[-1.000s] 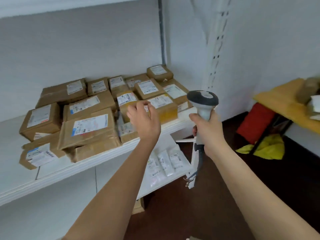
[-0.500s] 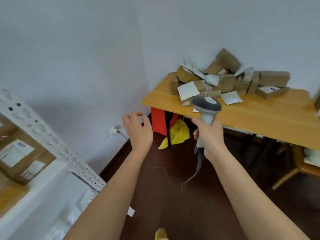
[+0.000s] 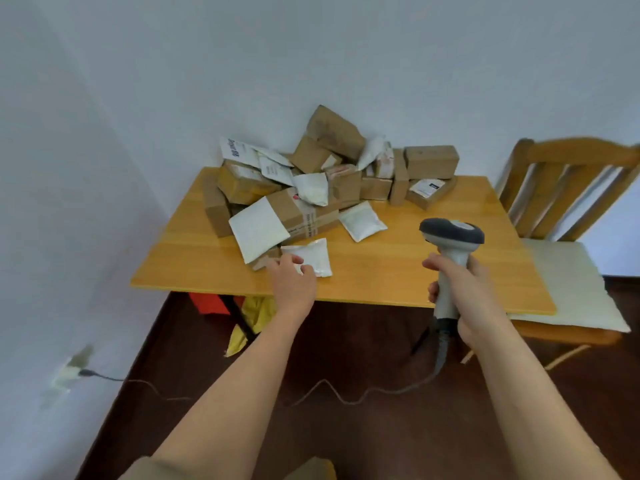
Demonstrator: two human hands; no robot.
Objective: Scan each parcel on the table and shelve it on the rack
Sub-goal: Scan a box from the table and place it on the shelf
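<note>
Head view: right hand (image 3: pixel 465 299) wrapped round the grip of the barcode scanner (image 3: pixel 450 254), fingers fully curled on it. Scanner long axis near upright, handle down, grey head on top pointing left toward the parcel pile (image 3: pixel 311 181). Coiled cable (image 3: pixel 440 355) hangs from the handle base down to the floor.

Left hand (image 3: pixel 292 282) over the near part of the table, fingers loosely bent, tips on the near edge of a small white pouch (image 3: pixel 311 259); can't tell if it's pinched or just touched. Pouch lies flat on the tabletop in front of the pile, long axis roughly left-right.

Counts: one scanner, one table, one chair. Parcels: a heap of brown cardboard boxes and white mailers, overlapping, exact count not readable. One more white pouch (image 3: pixel 362 221) lies flat to the right of the heap; one large white mailer (image 3: pixel 258 230) leans on its front.

Surface: wooden table (image 3: pixel 381 278), pile at the far left by the wall corner. Wooden chair (image 3: pixel 568 188) at the table's right end. White walls, dark brown floor (image 3: pixel 346 438), wall socket (image 3: pixel 69 372) with plug, low on the left.
</note>
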